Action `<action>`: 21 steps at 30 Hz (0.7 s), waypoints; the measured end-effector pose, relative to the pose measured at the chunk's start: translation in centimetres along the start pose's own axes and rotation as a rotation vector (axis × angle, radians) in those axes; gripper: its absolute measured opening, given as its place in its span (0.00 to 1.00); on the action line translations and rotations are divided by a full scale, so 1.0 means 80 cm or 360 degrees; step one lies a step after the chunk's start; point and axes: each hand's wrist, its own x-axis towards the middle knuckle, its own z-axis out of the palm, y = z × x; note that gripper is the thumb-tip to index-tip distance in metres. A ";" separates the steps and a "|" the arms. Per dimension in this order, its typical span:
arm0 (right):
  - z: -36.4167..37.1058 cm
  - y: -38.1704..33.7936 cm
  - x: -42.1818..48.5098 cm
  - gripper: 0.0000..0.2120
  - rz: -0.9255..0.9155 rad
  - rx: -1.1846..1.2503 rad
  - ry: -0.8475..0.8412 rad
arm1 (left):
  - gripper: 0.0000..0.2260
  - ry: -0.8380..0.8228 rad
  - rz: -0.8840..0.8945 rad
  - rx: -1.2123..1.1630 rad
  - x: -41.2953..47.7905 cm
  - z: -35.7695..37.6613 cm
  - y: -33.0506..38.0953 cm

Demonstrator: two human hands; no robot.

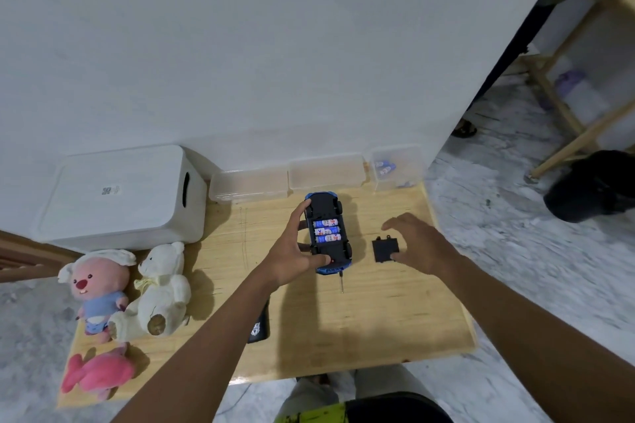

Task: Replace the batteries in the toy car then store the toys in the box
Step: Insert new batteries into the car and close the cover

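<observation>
Gripping the upturned toy car (pixel 335 203) with the left hand (pixel 292 251), wrapping fingers round its far left side and pressing a thumb on the near end. Showing three batteries (pixel 326 231) side by side in the open bay. Hovering the right hand (pixel 417 244), fingers spread and holding nothing, over the black battery cover (pixel 385 249) lying just right of the car on the wooden table (pixel 378 319); possibly touching its near corner with the thumb, though hard telling. Working with hands apart. Noting a thin screwdriver (pixel 341 282) just beside the car's near end, three stuffed toys (pixel 161 288) along the table's left edge, and the white box (pixel 120 196) standing behind them against the wall.
</observation>
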 end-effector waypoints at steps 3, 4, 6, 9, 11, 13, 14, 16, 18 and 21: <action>0.027 0.009 0.007 0.27 -0.0050 -0.0080 -0.0008 | 0.51 -0.0018 -0.0007 0.0004 0.009 0.009 -0.001; 0.033 0.011 0.010 0.27 -0.0055 -0.0099 -0.0006 | 0.51 -0.0018 -0.0005 0.0000 0.012 0.012 -0.001; 0.039 0.016 0.015 0.27 -0.0068 -0.0145 -0.0003 | 0.51 -0.0009 0.0001 -0.0002 0.015 0.016 -0.002; 0.041 0.024 0.019 0.25 -0.0130 -0.0239 0.0024 | 0.51 -0.0004 -0.0035 -0.0011 0.017 0.021 0.002; 0.041 0.027 0.019 0.25 -0.0157 -0.0281 0.0042 | 0.51 0.0001 -0.0039 -0.0015 0.019 0.024 0.004; 0.043 0.028 0.018 0.25 -0.0194 -0.0283 0.0056 | 0.51 -0.0004 -0.0043 -0.0018 0.021 0.026 0.006; 0.042 0.028 0.018 0.25 -0.0183 -0.0231 0.0063 | 0.51 -0.0007 -0.0045 -0.0020 0.022 0.027 0.007; 0.033 0.024 0.018 0.24 -0.0098 -0.0028 0.0089 | 0.51 -0.0010 -0.0039 -0.0011 0.023 0.026 0.008; 0.016 0.020 0.022 0.22 -0.0032 0.0189 0.0184 | 0.51 -0.0016 -0.0030 -0.0006 0.023 0.023 0.009; -0.024 0.000 0.028 0.22 0.0014 0.0486 0.0326 | 0.51 -0.0013 -0.0014 -0.0008 0.019 0.016 0.013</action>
